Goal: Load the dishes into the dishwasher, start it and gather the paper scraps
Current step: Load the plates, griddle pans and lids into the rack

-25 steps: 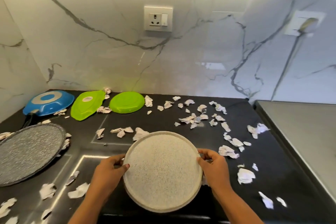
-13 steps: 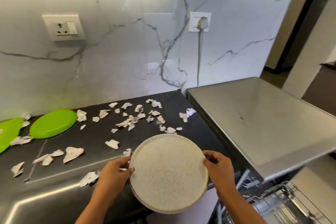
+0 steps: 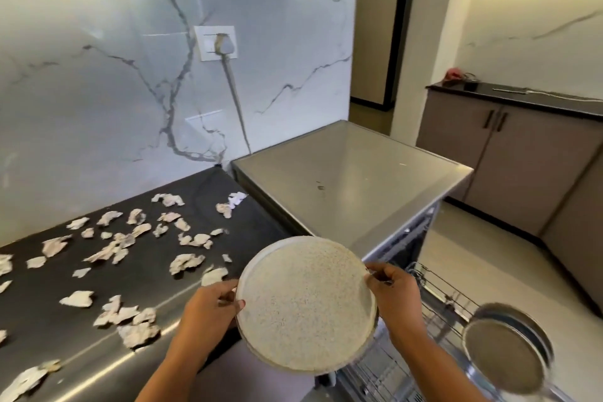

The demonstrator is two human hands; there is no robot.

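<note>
I hold a round speckled white plate in both hands, in the air past the counter's front edge. My left hand grips its left rim and my right hand grips its right rim. Below and to the right the dishwasher stands open, its wire rack pulled out. A grey round dish stands on edge in the rack. Several torn paper scraps lie scattered over the black countertop to the left.
A marble wall with a plugged-in socket and cord rises behind the counter. Brown cabinets with a dark worktop stand at the right, across a pale floor. A doorway opens at the back.
My view and both hands have swung right with the plate, from over the counter to beside the open dishwasher. The green and blue plates have left the view; the rack now shows.
</note>
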